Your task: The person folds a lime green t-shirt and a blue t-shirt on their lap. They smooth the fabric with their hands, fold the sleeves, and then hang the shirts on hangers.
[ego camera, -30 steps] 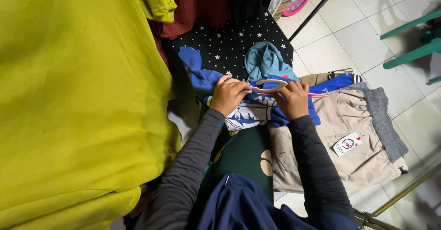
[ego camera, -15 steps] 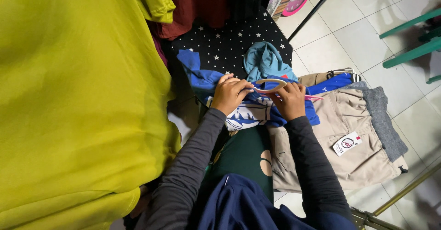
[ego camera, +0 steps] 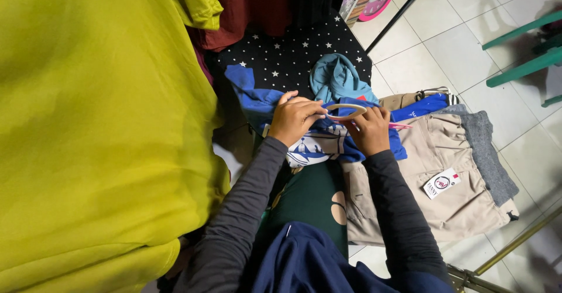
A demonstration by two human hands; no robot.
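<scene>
A large yellow-green garment [ego camera: 99, 123] hangs along the left. Right of it, the left hand [ego camera: 295, 119] has its grip clenched on one end of a pale hanger loop [ego camera: 345, 111], fingers curled over the blue garment [ego camera: 257, 100] lying on the star-dotted black cloth [ego camera: 293, 53]. The right hand [ego camera: 370, 130] pinches the loop's other end, thumb on top. Judging from this, the hanger is being worked into the blue garment's neck, which would call for spreading the opening. Further right lie beige trousers [ego camera: 445, 170] with a paper tag [ego camera: 441, 183] and a grey garment [ego camera: 489, 152]. No containers show.
</scene>
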